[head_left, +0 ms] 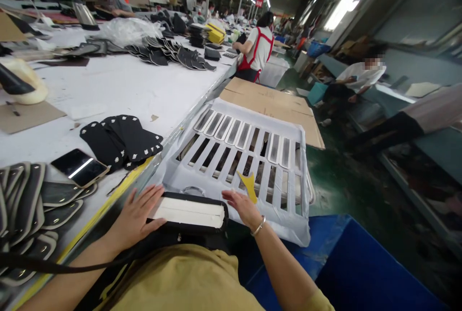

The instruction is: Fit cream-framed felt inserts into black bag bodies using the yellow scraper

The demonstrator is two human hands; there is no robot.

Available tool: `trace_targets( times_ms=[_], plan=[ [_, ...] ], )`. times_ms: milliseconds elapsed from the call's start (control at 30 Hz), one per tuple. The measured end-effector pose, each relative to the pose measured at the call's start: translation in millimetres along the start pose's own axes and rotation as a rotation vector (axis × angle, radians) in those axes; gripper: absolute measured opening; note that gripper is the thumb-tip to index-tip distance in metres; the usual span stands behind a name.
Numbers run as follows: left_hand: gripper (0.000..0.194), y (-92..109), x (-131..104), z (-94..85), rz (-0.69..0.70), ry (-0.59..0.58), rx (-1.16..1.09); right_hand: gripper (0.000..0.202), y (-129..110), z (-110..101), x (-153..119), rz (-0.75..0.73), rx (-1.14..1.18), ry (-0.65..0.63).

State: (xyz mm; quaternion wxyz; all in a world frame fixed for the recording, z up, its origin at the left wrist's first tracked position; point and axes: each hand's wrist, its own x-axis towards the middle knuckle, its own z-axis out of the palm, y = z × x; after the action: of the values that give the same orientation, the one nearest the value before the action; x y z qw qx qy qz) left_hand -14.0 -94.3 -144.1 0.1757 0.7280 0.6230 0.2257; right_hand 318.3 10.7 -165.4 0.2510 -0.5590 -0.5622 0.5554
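Observation:
A black-edged piece with a long white top panel (189, 212) lies in front of my body. My left hand (142, 212) rests on its left end, fingers stretched out and thumb along the near edge. Near its far right corner is my right hand (243, 206), fingers extended with nothing visible in them; whether the fingertips touch the piece I cannot tell. Just beyond that hand, a yellow forked scrap (249, 186) lies on a grey cloth-covered rack (216, 183) with slots. Pale-rimmed oblong pieces (233, 132) line the rack's far slots.
On the white table (173, 94) at left are black punched pieces (124, 140), a phone (80, 167) and several grey trimmed pieces (23, 202). A cardboard sheet (270, 99) lies beyond the rack. A blue bin (361, 263) stands at right. Other people work or sit farther off.

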Motion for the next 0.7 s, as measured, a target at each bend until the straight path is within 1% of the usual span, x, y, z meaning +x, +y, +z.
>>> trace_targets(
  times_ms=[33, 100, 167, 267, 367, 433, 500, 533, 567, 600, 633, 700],
  plan=[
    [0.073, 0.7, 2.1, -0.2, 0.069, -0.059, 0.075, 0.047, -5.4, 8.0, -12.7, -0.017, 0.044, -0.062],
    [0.080, 2.0, 7.4, -0.1, 0.152, -0.155, 0.151, 0.043, -14.1, 20.3, -31.2, -0.055, 0.140, -0.161],
    [0.083, 3.0, 12.4, 1.2, 0.172, -0.210, 0.170, 0.040, -19.8, 27.4, -38.5, -0.067, 0.189, -0.185],
    [0.086, 6.7, 15.9, 3.2, 0.153, -0.214, 0.165, 0.039, -25.2, 32.9, -36.6, -0.067, 0.158, -0.121],
    [0.091, 18.2, 14.7, 0.8, 0.125, -0.210, 0.146, 0.039, -34.5, 36.6, -38.3, -0.118, 0.094, -0.052],
    [0.096, 28.3, 15.1, -3.0, 0.114, -0.218, 0.100, 0.040, -40.7, 35.9, -44.5, -0.165, 0.062, -0.032],
    [0.102, 36.3, 17.9, -7.0, 0.119, -0.223, 0.020, 0.041, -41.6, 30.9, -49.6, -0.182, 0.027, -0.025],
    [0.103, 38.7, 19.7, -8.7, 0.108, -0.231, 0.003, 0.045, -39.6, 27.2, -50.1, -0.188, -0.003, -0.066],
    [0.105, 40.1, 21.2, -9.9, 0.098, -0.239, -0.001, 0.052, -36.4, 23.4, -49.1, -0.205, -0.056, -0.131],
    [0.105, 40.7, 22.1, -10.6, 0.097, -0.241, 0.002, 0.062, -32.7, 20.0, -46.6, -0.242, -0.121, -0.170],
    [0.105, 40.4, 22.3, -10.7, 0.101, -0.238, 0.014, 0.070, -29.0, 17.7, -43.1, -0.270, -0.185, -0.178],
    [0.106, 38.3, 21.1, -9.6, 0.121, -0.212, 0.048, 0.070, -23.6, 17.2, -34.8, -0.286, -0.293, -0.175]
  ],
)
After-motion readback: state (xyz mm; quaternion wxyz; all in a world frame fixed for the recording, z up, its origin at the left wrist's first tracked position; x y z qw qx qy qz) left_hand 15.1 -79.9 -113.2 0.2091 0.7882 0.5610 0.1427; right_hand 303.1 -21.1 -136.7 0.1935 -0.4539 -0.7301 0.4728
